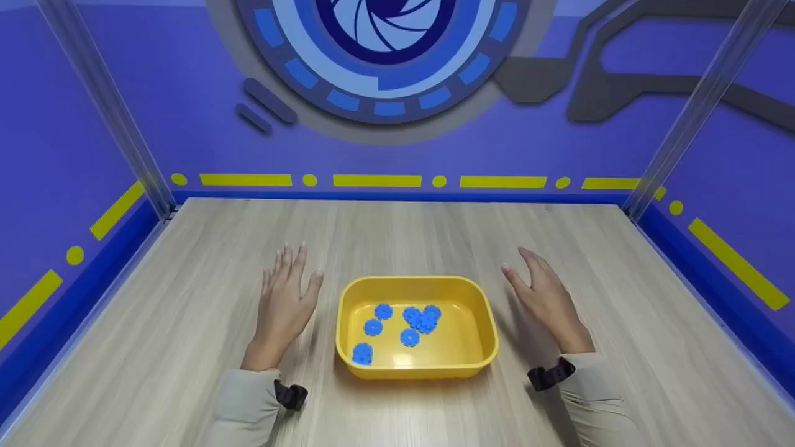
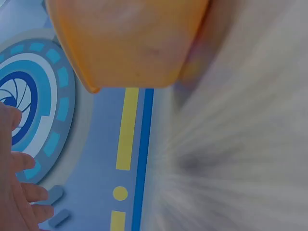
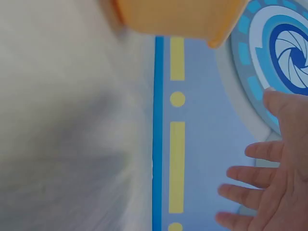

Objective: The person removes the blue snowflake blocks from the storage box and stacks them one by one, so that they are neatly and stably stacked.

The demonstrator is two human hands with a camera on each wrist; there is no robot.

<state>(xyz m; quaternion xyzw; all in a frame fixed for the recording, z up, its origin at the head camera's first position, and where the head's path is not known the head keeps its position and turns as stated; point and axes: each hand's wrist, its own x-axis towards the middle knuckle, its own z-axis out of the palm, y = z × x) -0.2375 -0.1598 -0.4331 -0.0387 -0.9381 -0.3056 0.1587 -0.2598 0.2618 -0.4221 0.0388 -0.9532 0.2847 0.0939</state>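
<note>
Far left: left hand (image 1: 286,313) beside the tray, fingers straight, thumb spread away, nothing in its grasp. Black wrist unit (image 1: 290,395) strapped at the cuff of the left sleeve (image 1: 245,397), presumably there so its camera looks along the palm.

Centre: yellow tray (image 1: 416,372) on the wood-grain table (image 1: 404,236), between the hands and touching neither; likely set there to lie within reach from each side. Its raised walls would keep the blue discs (image 1: 372,327) from straying. Discs lie loose on the tray floor: some by the near left corner, some singly left of centre, others overlapping in a heap (image 1: 425,321) just right of centre. The scatter looks unsorted, as if tipped in.

Right: right hand (image 1: 549,304) well apart from the left, fingers extended, holding nothing; angled inward, perhaps to stay ready by the tray. Another wrist unit (image 1: 551,374) at the right sleeve (image 1: 593,385).

Counts: 2 hands, 2 wrist units, 2 sleeves, 1 tray. Discs: 3 separate, at least 3 in the heap, at least 1 in the corner; minimum 7. Overlap hides the exact total.
</note>
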